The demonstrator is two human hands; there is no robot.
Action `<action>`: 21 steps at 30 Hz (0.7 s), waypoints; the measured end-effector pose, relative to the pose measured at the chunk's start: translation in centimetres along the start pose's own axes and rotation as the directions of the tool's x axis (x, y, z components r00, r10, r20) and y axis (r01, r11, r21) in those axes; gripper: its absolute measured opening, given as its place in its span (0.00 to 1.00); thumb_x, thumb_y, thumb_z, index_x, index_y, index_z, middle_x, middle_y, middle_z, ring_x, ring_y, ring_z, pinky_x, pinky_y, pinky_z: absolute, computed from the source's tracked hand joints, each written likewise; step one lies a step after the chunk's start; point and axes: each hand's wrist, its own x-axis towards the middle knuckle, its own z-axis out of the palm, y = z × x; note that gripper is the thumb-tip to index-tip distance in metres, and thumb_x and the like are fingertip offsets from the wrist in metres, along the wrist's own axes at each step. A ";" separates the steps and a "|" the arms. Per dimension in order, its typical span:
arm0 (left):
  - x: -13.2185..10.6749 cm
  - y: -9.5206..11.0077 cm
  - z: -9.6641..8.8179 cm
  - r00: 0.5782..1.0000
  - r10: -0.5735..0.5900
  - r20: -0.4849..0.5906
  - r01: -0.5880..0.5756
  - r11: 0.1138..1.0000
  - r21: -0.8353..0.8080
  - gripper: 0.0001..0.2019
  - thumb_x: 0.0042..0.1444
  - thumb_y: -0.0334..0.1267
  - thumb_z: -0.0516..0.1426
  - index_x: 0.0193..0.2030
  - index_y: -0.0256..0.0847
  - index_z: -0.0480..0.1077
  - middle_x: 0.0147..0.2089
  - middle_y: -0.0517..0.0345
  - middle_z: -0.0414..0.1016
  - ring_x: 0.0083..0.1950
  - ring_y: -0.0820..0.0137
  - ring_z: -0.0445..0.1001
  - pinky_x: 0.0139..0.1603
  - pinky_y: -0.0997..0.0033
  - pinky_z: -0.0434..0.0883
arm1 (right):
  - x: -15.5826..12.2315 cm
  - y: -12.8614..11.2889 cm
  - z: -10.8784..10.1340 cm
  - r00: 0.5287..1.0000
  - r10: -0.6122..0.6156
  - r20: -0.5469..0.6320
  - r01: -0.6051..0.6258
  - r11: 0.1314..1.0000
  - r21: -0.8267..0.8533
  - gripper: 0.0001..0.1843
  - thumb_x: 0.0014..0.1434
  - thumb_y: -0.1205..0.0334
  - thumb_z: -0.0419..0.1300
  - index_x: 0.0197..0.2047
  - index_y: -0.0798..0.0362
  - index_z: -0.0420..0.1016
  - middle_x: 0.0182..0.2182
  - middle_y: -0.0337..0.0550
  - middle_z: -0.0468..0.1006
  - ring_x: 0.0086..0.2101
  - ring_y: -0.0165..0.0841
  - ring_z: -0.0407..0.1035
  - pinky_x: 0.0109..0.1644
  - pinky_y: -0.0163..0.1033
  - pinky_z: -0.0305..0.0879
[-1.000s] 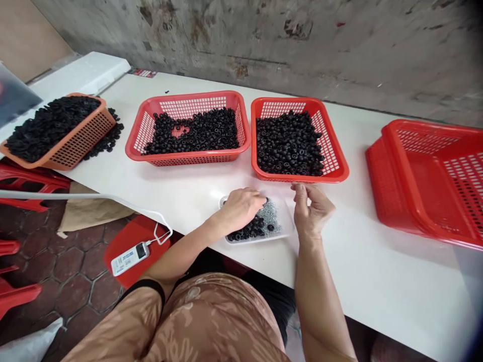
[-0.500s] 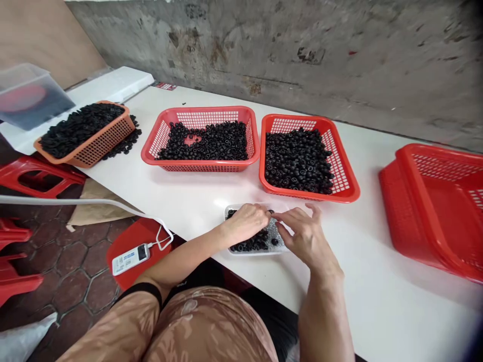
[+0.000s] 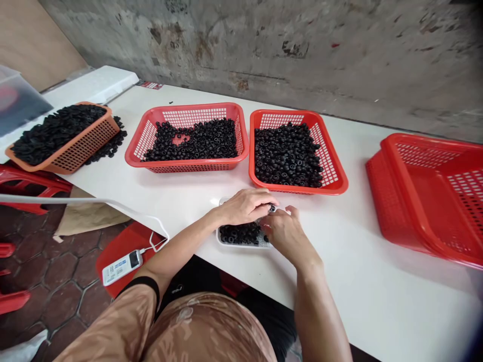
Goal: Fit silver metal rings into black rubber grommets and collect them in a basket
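My left hand (image 3: 245,207) is bent over a small white tray (image 3: 229,244), and a small black rubber ring (image 3: 271,208) shows at its fingertips. My right hand (image 3: 287,236) is curled close beside it, its fingers reaching toward that ring. Under both hands lies a heap of black rubber rings (image 3: 240,234) in the tray. Bits of silvery metal show among them at the right, mostly hidden by my right hand.
Two red mesh baskets (image 3: 188,108) (image 3: 283,114) hold black rings on the white table (image 3: 358,261). An orange basket (image 3: 88,146) stands at the left with rings spilled beside it. A large red basket (image 3: 426,186) lies tilted at the right. A wall runs behind the table.
My right hand has moved left, from the tray's right side to over it, next to my left hand. My left hand now has a ring at its fingertips. The view has shifted slightly.
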 end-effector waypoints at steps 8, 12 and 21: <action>0.6 -0.1 -0.8 0.999 0.043 0.026 -0.040 0.992 -0.121 0.15 0.69 0.29 0.49 0.51 0.37 0.76 0.49 0.49 0.81 0.49 0.67 0.79 0.53 0.68 0.72 | -0.2 0.6 -0.6 1.000 -0.001 -0.025 0.009 0.948 0.318 0.10 0.65 0.71 0.59 0.37 0.49 0.81 0.36 0.41 0.85 0.42 0.41 0.78 0.61 0.56 0.57; -0.6 -0.5 -1.0 0.993 0.047 -0.107 -0.066 0.981 -0.184 0.11 0.71 0.32 0.52 0.52 0.38 0.75 0.49 0.50 0.82 0.50 0.68 0.80 0.54 0.68 0.73 | -0.1 1.1 -1.2 0.980 0.126 -0.152 -0.009 0.798 0.603 0.03 0.66 0.62 0.63 0.39 0.48 0.79 0.36 0.38 0.83 0.34 0.34 0.74 0.60 0.53 0.60; -1.4 0.1 -0.8 0.985 0.076 -0.156 -0.096 0.988 -0.122 0.08 0.69 0.32 0.56 0.50 0.37 0.75 0.44 0.51 0.81 0.44 0.70 0.79 0.47 0.72 0.74 | 0.0 1.4 -0.9 0.873 0.473 -0.119 0.024 0.202 0.979 0.18 0.57 0.59 0.74 0.44 0.46 0.69 0.32 0.36 0.80 0.33 0.31 0.71 0.42 0.38 0.69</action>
